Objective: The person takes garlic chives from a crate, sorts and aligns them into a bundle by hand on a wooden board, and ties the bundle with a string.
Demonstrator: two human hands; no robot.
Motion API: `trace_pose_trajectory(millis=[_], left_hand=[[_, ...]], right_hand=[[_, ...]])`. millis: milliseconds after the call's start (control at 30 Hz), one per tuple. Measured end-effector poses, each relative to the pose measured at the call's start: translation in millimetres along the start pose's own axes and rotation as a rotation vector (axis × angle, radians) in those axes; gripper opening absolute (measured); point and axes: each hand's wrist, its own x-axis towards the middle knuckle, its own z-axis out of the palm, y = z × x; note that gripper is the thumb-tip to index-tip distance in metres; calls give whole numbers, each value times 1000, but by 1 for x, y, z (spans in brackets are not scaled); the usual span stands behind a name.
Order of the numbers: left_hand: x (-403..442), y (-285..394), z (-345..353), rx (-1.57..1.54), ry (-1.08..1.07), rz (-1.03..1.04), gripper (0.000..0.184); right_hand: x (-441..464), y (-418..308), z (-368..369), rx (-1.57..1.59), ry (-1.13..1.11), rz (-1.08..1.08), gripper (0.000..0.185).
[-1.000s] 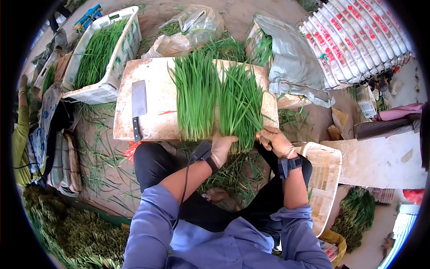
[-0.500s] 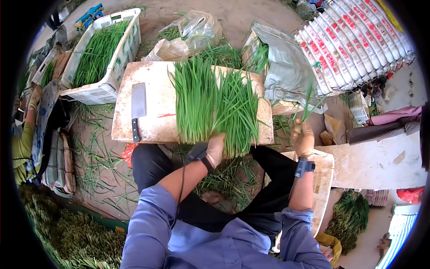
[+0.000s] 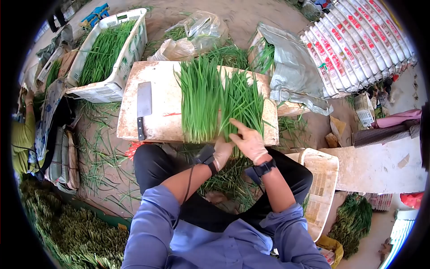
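Two bundles of Chinese chives lie side by side on a worn white board: the left bundle (image 3: 200, 101) and the right bundle (image 3: 242, 101). Their cut ends point toward me. My left hand (image 3: 222, 153), in a thin glove, is closed at the stem ends of the right bundle; its fingertips are partly hidden. My right hand (image 3: 249, 141), also gloved, rests over the lower part of that bundle with index finger and thumb apart, touching the stems. A cleaver (image 3: 144, 105) with a black handle lies flat on the board (image 3: 163, 127), left of the bundles.
A white crate (image 3: 117, 76) of chives stands back left, plastic bags (image 3: 206, 29) behind the board. A covered box (image 3: 291, 67) and stacked white packs (image 3: 354, 45) are back right. An upturned crate (image 3: 324, 179) sits by my right knee. Another person's arm (image 3: 29, 116) shows far left.
My right hand has come in from the right, where it held a few loose chive leaves, to the right bundle. Those leaves no longer show in it. My left hand stays near the stem ends.
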Motion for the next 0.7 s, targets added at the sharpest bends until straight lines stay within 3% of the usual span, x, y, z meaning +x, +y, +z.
trace_pose_trajectory(millis=[33, 67, 167, 233, 267, 367, 400, 533, 633, 700], left_hand=[[-8, 14, 0, -18, -45, -39, 46], [-5, 15, -1, 162, -111, 81, 41], [-2, 12, -1, 281, -129, 133, 38], [-4, 10, 1, 154, -79, 92, 40], [-5, 8, 0, 166, -36, 110, 43], [-10, 19, 2, 197, 89, 165, 54], [-14, 29, 2, 17, 51, -5, 59], [-6, 11, -4, 124, 42, 61, 60], [-3, 5, -2, 121, 61, 106, 59], [-10, 19, 0, 86, 57, 67, 56]], right_hand=[[9, -15, 1, -100, -103, 34, 56], [17, -18, 8, -176, -147, 20, 58], [34, -23, 21, -261, -182, 39, 53], [42, -11, 28, -267, -166, 63, 47], [40, -4, 29, -212, -100, 28, 33], [37, 3, 17, -205, -5, 51, 24], [35, 2, 8, -142, 43, 45, 19], [33, 12, -17, -11, 67, 189, 37], [33, 10, -11, 29, 19, 204, 39], [30, 3, 0, -161, -25, 234, 44]])
